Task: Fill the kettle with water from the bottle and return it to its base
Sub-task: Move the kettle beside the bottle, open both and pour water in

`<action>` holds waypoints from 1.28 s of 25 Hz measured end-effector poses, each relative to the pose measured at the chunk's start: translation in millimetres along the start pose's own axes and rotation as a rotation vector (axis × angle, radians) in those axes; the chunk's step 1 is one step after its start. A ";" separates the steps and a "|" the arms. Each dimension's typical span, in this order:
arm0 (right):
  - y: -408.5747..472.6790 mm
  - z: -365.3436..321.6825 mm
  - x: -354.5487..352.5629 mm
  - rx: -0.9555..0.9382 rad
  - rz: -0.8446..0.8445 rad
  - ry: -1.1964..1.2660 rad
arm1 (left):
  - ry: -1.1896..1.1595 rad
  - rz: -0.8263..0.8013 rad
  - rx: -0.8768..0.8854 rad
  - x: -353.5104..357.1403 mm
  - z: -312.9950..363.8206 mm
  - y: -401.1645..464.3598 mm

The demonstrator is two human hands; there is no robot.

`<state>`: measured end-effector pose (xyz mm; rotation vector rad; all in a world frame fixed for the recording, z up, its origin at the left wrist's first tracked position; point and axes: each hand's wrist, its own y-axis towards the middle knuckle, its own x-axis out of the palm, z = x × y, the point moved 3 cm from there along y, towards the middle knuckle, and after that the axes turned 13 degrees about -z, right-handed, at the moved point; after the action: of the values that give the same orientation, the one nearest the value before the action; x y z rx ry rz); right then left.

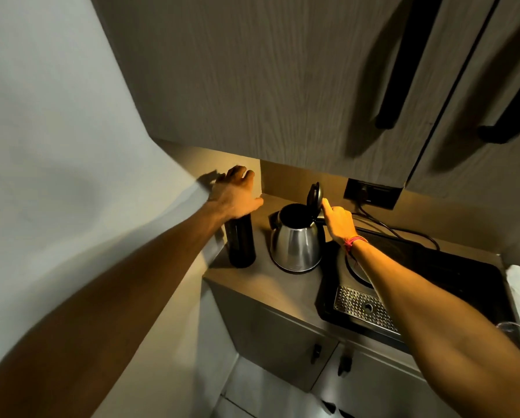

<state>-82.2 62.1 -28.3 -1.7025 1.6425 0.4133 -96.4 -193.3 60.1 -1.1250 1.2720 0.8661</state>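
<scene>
The fingers of the left hand [234, 193] are spread and loose, not gripping. The palm sits over the top of the dark bottle [240, 241], and it hides the cap; whether the palm touches it I cannot tell. The right hand [339, 223] has its index finger stretched up to the raised lid [315, 196] of the kettle [296, 239], touching the lid's edge. The other fingers of this hand curl around the handle area, but the grip itself is hidden behind the hand. A red thread [354, 241] is tied on the right wrist.

The kettle is steel, its lid stands upright and the mouth is open and dark inside. It stands on the counter [283, 286], just beside the bottle, which is upright near the wall. To the right of the kettle lies a black tray [452, 276] with a round base [357, 271] and a metal grid [361, 307].
</scene>
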 end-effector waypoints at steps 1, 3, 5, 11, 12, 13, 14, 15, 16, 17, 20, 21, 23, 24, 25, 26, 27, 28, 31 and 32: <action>-0.7 4.1 3.3 -0.055 -0.001 -0.077 | -0.018 -0.017 0.035 0.1 -3.2 -1.4; 3.0 10.1 11.6 -0.087 0.011 -0.132 | -0.061 -0.047 0.094 0.9 -11.8 -4.3; -0.1 10.2 13.6 -0.115 0.002 -0.139 | -0.132 -0.076 0.123 -0.3 -18.7 -6.4; -8.1 2.8 0.9 -0.190 0.050 -0.276 | -0.202 -0.128 0.017 -14.8 -25.6 -9.4; -9.5 2.5 0.4 -0.210 0.039 -0.365 | -0.168 -0.111 -0.035 -16.6 -25.7 -9.5; -10.7 2.0 0.5 -0.234 0.029 -0.433 | -0.129 -0.082 -0.092 -17.5 -25.5 -9.0; -11.7 1.8 0.2 -0.237 0.024 -0.462 | -0.100 -0.055 -0.140 -18.1 -24.8 -9.2; -11.7 2.3 -0.7 -0.221 0.023 -0.480 | -0.094 -0.040 -0.164 -18.2 -24.1 -9.4; -11.0 2.7 -1.2 -0.218 0.026 -0.492 | -0.109 -0.054 -0.153 -17.5 -23.5 -9.1; -10.9 2.3 -1.2 -0.203 0.026 -0.509 | -0.140 -0.097 -0.111 -16.9 -22.9 -8.5; -9.1 2.3 -3.0 -0.190 0.025 -0.572 | -0.227 -0.181 -0.026 -15.5 -25.1 -7.1; -9.2 2.2 -3.8 -0.183 0.033 -0.565 | -0.241 -0.157 -0.036 -15.1 -27.5 -6.3; -10.1 1.2 -5.5 -0.154 0.051 -0.524 | -0.249 -0.101 -0.077 -15.0 -30.3 -5.8; -10.2 0.6 -5.3 -0.150 0.052 -0.526 | -0.244 -0.071 -0.111 -14.6 -31.9 -5.8; -10.2 1.1 -5.0 -0.146 0.053 -0.540 | -0.237 -0.023 -0.150 -15.5 -33.1 -6.0; -10.0 1.5 -4.6 -0.145 0.057 -0.551 | -0.232 0.050 -0.182 -17.9 -33.4 -8.0; -10.8 1.2 -4.2 -0.143 0.058 -0.545 | -0.225 0.138 -0.185 -20.6 -30.2 -11.8; -11.0 1.1 -3.8 -0.138 0.057 -0.539 | -0.207 0.229 -0.135 -21.6 -23.0 -16.4; -10.3 2.7 -1.0 -0.141 0.049 -0.554 | -0.139 0.301 0.255 8.4 21.3 -34.0; -9.9 2.5 -0.9 -0.142 0.047 -0.544 | -0.121 0.235 0.368 31.0 37.8 -41.7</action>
<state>-72.2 63.7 -26.7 -1.4775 1.2738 0.9432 -42.1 -171.0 33.9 -0.6333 1.4109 0.8161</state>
